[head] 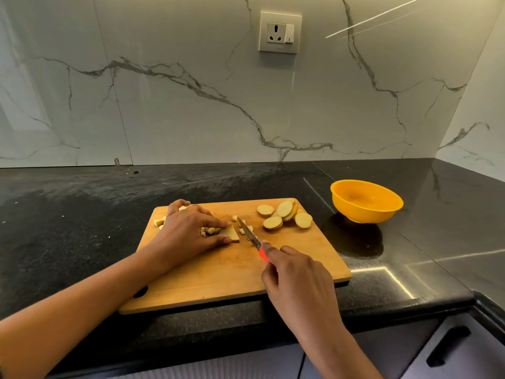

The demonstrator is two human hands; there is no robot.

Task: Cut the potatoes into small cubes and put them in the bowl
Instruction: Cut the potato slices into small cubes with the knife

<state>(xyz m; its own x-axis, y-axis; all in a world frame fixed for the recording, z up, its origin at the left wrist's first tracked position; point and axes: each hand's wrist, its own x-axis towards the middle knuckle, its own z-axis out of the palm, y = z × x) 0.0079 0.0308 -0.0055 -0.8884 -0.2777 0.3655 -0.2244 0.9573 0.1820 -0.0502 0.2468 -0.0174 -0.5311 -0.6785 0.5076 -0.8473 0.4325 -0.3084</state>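
Head view, nearest first.

- Right hand (295, 272): low in frame, over the near right part of the cutting board (218, 277). Fingers are wrapped round the red handle of the knife (248, 232), forefinger lying along the top. The blade points away and to the left, tip near some loose bits. I cannot tell whether the edge touches the wood.
- Left hand (188, 233): further in on the board. Fingers are bent, thumb and fingertips pinning a flat potato piece (231, 233) from both sides. Its cut end faces the blade, just beside it.
- Small cubes (210, 230): lying under and around the left hand, a few more at the board's far left edge.
- Round potato slices (284, 214): heaped at the far right of the board, uncut, apart from both hands.
- Orange bowl (363, 212): on the black counter (82, 214), right of the board, beyond the slices. No potato shows in it.
- Wall socket (280, 32): on the marble backsplash above.

Step in hand, as I judge it: dicing, roughly midway. One slab is half reduced, the slices are waiting, nothing is in the bowl.

Next move calls for a straight downward cut close to the left fingertips, which should stay tucked back. The slab is narrow, so there is little margin.
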